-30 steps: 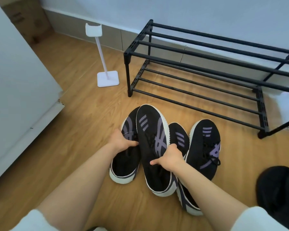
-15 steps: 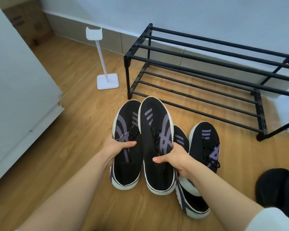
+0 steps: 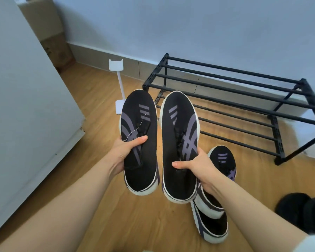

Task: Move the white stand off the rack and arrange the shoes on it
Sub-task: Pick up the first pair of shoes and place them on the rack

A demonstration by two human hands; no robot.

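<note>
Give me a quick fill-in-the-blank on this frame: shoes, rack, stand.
1. Each of the hands, left hand and right hand, holds ____ black shoe.
2. The white stand is on the ____, to the left of the black rack.
3. The number of shoes on the rack's bars is ____.
4. The pair of shoes not held lies beneath the ____ forearm.

Missing words: one; floor; zero; right
</note>
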